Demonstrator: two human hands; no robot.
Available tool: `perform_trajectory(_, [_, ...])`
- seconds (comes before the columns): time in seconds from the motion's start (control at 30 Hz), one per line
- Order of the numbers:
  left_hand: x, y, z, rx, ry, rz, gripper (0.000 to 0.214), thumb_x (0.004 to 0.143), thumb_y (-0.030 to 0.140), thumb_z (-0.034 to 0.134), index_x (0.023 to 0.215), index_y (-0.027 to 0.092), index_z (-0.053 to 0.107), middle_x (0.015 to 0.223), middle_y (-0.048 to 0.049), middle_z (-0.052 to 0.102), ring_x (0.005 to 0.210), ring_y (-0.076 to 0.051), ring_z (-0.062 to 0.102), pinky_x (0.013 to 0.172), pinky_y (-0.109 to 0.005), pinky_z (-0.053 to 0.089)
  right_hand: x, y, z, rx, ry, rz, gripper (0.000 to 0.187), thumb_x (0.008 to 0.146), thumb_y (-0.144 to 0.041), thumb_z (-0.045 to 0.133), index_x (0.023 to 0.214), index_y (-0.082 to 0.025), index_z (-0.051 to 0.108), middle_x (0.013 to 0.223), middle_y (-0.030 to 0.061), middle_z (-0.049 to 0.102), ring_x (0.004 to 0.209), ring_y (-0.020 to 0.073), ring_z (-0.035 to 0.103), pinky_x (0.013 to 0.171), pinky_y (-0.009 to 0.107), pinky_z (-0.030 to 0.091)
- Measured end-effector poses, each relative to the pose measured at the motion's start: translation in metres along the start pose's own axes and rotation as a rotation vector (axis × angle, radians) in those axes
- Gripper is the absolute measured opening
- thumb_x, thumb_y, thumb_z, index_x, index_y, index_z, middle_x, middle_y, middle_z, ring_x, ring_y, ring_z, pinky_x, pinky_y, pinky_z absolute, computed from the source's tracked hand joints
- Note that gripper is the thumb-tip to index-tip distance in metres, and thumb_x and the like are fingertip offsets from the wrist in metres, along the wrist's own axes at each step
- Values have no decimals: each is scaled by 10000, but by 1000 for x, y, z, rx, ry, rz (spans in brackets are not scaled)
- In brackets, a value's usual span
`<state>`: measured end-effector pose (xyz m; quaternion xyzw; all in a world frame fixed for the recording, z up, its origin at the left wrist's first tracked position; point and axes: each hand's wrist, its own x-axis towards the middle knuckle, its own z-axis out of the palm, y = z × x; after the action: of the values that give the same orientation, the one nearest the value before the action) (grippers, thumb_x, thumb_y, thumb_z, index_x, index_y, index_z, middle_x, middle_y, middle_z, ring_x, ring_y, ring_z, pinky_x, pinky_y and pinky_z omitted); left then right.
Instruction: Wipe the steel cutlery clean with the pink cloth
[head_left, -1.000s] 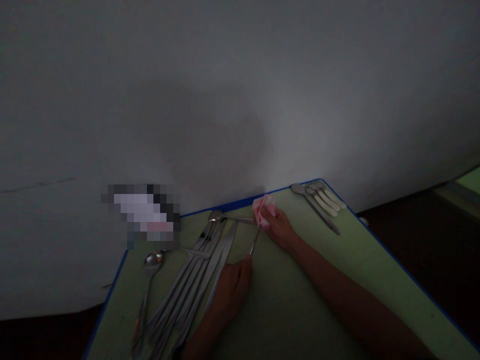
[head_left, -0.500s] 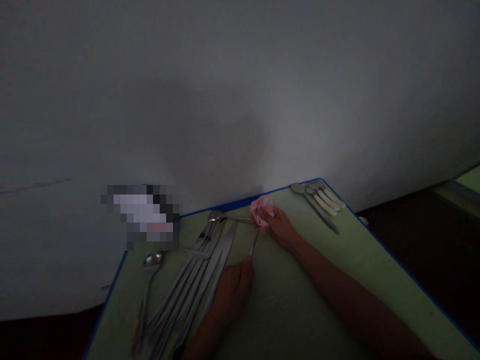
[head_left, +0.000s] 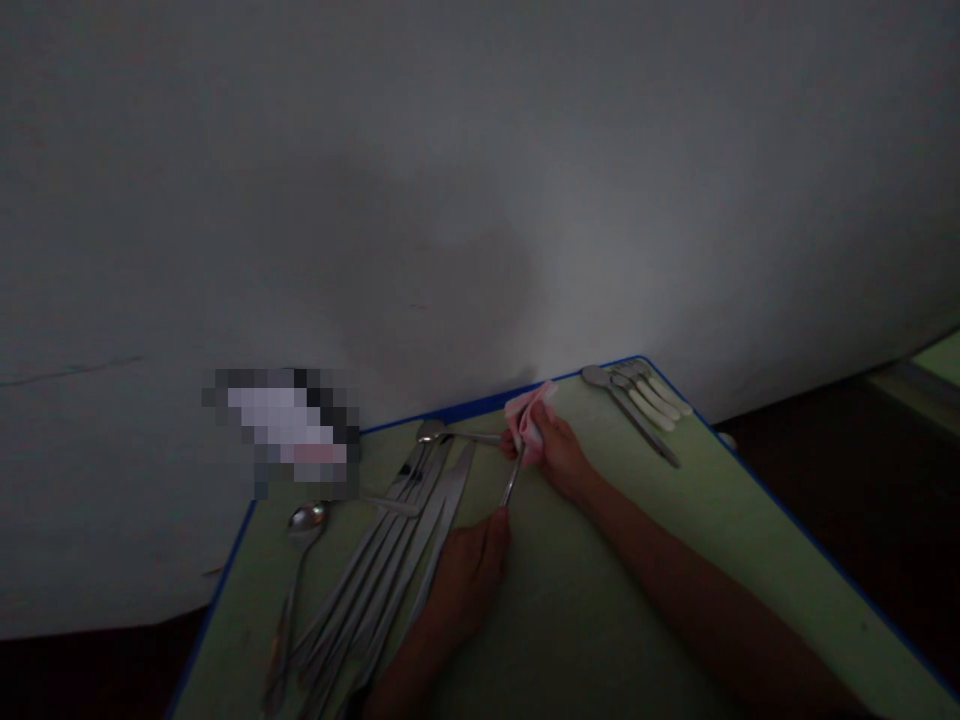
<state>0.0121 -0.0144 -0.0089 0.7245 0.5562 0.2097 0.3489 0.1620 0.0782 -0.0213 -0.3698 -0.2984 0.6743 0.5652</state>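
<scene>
My left hand (head_left: pixel 472 565) is closed around the lower part of a piece of metal cutlery (head_left: pixel 512 480) with a thin, shiny shaft. Its far end is hidden inside a pink and white cloth (head_left: pixel 527 418), so I cannot tell what kind it is. My right hand (head_left: pixel 559 450) pinches that cloth around the hidden end. Just left of the cloth lies a spoon (head_left: pixel 431 431), its handle running toward my right fingers. Several table knives (head_left: pixel 405 550) lie side by side, left of my left hand.
Another spoon (head_left: pixel 306 520) lies at the left of the green table (head_left: pixel 600 600). Several white-handled forks (head_left: pixel 654 400) and a long metal spoon (head_left: pixel 598 377) lie at the far right corner. A blurred-out object (head_left: pixel 285 430) stands at the back left. The grey wall (head_left: pixel 480 200) borders the table's back edge.
The cloth has been turned and reshaped in my right hand, opening into a fold around the cutlery's end. My left hand keeps its grip and has barely moved.
</scene>
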Motion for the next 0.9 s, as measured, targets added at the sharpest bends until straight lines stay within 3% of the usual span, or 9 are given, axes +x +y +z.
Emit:
perform_trajectory(0.13, [3,1,0,17,10,-1,452,933,340,208,628,179,500,523,1,521,470,-121,472,489,-245,293,-3,-2,4,40,-34,47,518,760,-632,471,787,-138,623,654,76,660,554,180,612,567,329,494])
perform_trajectory(0.33, [3,2,0,83,16,18,443,931,343,222,645,178,518,543,-14,556,481,-130,502,481,-250,289,-8,0,1,-9,-155,81,391,738,-529,583,798,-148,647,690,58,679,607,169,628,635,318,498])
perform_trajectory(0.53, [4,1,0,97,23,15,470,940,346,207,673,173,552,573,-23,598,498,-131,539,498,-245,323,-9,2,-4,-108,-280,98,378,759,-501,571,831,-143,667,705,55,679,621,159,632,669,316,498])
perform_trajectory(0.7, [4,-2,2,210,19,64,460,937,320,198,699,169,561,599,-38,618,510,-138,546,477,-246,306,-7,5,1,-110,-143,-16,394,750,-527,561,762,-144,656,689,46,670,609,151,615,649,290,488])
perform_trajectory(0.9, [4,-3,3,280,1,86,502,954,331,178,677,171,566,554,-23,599,470,-123,529,465,-241,302,-8,1,10,-16,14,-79,438,739,-568,541,881,-162,621,789,57,682,704,181,623,682,310,488])
